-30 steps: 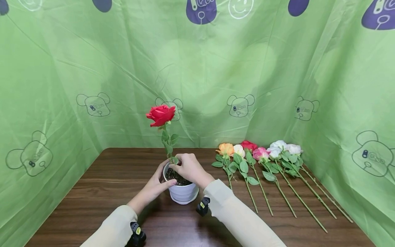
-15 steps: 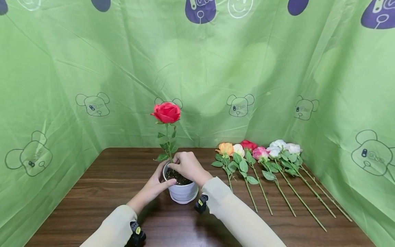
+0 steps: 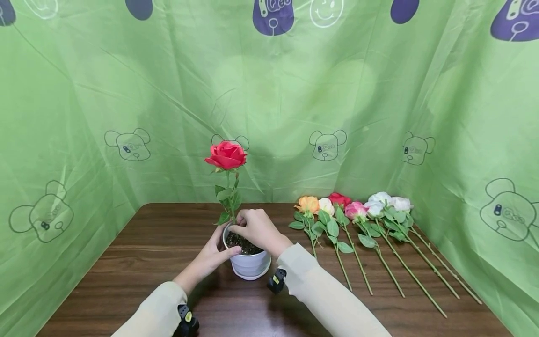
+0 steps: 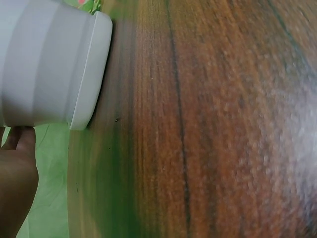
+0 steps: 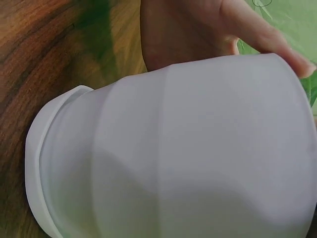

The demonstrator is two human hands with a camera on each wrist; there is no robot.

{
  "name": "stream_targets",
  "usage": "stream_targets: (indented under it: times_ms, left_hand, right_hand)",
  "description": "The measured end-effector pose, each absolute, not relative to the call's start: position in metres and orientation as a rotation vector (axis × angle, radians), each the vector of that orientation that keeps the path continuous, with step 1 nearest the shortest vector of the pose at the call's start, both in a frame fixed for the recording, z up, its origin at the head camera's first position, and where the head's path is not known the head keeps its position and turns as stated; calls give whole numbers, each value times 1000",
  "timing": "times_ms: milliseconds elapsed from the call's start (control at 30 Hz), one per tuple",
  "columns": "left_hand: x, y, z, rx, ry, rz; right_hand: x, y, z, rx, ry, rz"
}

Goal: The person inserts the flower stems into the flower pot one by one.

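- Rose, red [image 3: 227,157], one: nearly upright at the rear left of the pot, bloom high above the rim; foot of stem covered by the right hand, depth in the soil not to be told
- Pot, white, ribbed [image 3: 249,263], one: upright on its saucer [image 3: 249,277], on the wooden table [image 3: 126,281]
- Soil, dark [image 3: 242,243]: inside the pot, a patch showing between the hands
- Hand, left [image 3: 207,260]: gripping the pot, thumb over the near rim, fingers against the left wall
- Hand, right [image 3: 260,231]: pinching the stem low down by the rim; exact fingertip contact hidden
- Flowers, loose, assorted [image 3: 357,210]: lying right of the pot, apart from it
- Hazard, toppling: likely if the pinch loosens while the stem sits shallow or the soil is loose, the bloom being high and probably top-heavy
- Hazard, bending: possible if the right hand pushes down at an angle to the stem
- Hazard, tipping: possible if the left grip slackens under a sideways push, the rose standing near the rim
- Hazard, snagging: lower leaf [image 3: 222,218] hangs just by the left fingers; withdrawing that hand carelessly could drag the rose askew
- Hazard, spillage: soil may be flicked over the rim should the right fingers leave abruptly
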State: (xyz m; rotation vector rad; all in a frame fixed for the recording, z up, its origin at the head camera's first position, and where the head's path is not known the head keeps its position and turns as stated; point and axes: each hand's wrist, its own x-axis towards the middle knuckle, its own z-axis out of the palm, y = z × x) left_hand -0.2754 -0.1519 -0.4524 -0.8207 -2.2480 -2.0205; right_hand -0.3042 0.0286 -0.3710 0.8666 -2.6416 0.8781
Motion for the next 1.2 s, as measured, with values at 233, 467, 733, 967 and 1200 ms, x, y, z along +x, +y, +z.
stream_targets:
  times_ms: [233,467,733,967,1200]
  left_hand:
    - [-276,-152,-455,-804,-2251,-2031]
    - [-276,-152,-454,-801,-2256,-2023]
    - [-275,-152,-453,-771,-2264,-2040]
    - [-274,-151,-452,-781,-2267,-2013]
    - [-274,-151,-454,-779,-2252,-2031]
  right_hand:
    - [-299,34,-364,892,-2648,879]
    - [-298,48,-354,906,-2662,887]
    - [-298,73,-351,898,-2672,864]
    - [-296,99,-354,870,-2672,871]
    - [-290,125,-358,840,-2663,892]
